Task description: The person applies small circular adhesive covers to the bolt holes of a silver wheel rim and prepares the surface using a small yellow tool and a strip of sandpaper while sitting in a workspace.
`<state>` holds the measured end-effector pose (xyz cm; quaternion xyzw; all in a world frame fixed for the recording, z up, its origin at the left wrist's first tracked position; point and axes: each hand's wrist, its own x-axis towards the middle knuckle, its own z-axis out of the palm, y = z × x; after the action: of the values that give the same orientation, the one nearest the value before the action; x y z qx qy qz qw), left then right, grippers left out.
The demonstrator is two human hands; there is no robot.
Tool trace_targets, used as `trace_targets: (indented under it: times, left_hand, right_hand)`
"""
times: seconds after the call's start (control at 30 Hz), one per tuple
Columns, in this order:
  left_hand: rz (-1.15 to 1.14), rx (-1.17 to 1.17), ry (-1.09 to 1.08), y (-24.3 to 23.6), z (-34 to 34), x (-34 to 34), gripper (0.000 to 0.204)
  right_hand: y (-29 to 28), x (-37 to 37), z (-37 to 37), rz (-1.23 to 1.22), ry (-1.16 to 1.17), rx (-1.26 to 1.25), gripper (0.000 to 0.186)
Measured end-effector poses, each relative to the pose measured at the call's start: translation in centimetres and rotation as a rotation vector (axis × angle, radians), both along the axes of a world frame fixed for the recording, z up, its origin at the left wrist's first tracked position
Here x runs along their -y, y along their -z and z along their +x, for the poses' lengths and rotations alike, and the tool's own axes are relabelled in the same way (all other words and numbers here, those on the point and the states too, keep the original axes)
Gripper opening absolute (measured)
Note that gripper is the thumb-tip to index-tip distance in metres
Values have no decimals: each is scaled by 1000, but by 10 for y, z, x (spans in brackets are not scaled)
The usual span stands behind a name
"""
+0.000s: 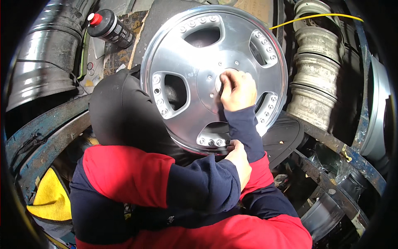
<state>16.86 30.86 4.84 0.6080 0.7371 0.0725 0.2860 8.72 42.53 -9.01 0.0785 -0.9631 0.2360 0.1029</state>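
A polished silver wheel with five openings edged by small bolts lies face up across my black-trousered legs. My right hand is at its middle, fingers curled closed on the round centre cap, which they partly cover. Lower down, below my right wrist, my left hand grips the wheel's near edge beside the bottom opening, its fingertips bent round the rim. Small bolts circle the centre plate.
A dark bottle with a red cap is at upper left beside a large shiny barrel. Dirty stacked rims stand right, near a yellow hose. A yellow cloth lies lower left. Metal frame rails run alongside.
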Motion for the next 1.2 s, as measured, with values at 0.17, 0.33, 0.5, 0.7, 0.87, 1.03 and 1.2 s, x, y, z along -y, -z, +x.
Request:
trace_targets:
  times: [0.17,0.33,0.5,0.7,0.87,1.03,1.2]
  left_hand:
    - [24,67,2,1,-3,-1,34]
    - [24,1,-26,3,-2,-4,31]
    - [-15,68,-23,17,4,-12,34]
    - [-15,83,-15,19,7,-13,34]
    - [-51,94,-49,22,5,-15,32]
    - [-38,55,-47,31,12,-20,33]
    - [-44,110,-60,22,6,-19,36]
  right_hand:
    - [2,5,10,6,4,-47,7]
    - [-5,0,-5,14,15,27,6]
    - [-5,-2,2,-28,-38,14,7]
    - [-3,4,4,-14,-4,-63,9]
    - [1,-5,-9,39,32,-19,9]
    - [-13,9,-1,-16,-34,-33,6]
    - [-12,6,-2,96,7,31,8]
